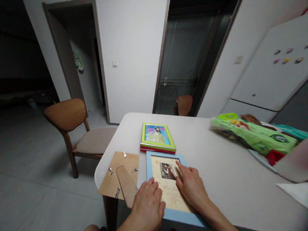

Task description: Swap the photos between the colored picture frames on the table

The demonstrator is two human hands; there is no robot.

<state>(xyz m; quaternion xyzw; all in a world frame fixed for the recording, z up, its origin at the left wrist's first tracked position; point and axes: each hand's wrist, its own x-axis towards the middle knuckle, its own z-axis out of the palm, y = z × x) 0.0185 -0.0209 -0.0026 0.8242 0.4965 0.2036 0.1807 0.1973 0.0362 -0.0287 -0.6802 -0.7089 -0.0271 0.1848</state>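
A light blue picture frame (pixel 148 163) lies face down on the white table (pixel 218 174), with a beige card bearing a small photo (pixel 166 171) set into it. My left hand (pixel 147 201) rests on the lower left of the card, fingers bent and pressing down. My right hand (pixel 191 184) lies on the card's right side, its forefinger stretched toward the photo. To the left of the frame lies a brown backing board (pixel 117 174) with metal clips and a fold-out stand. Behind the frame sits a stack of frames, a green one (pixel 156 136) on top.
Green plastic packages (pixel 251 136) and papers crowd the table's right side. A wooden chair (pixel 76 128) stands left of the table, another (pixel 183 105) behind it. A white fridge (pixel 280 67) stands at the right, with dark doorways beyond.
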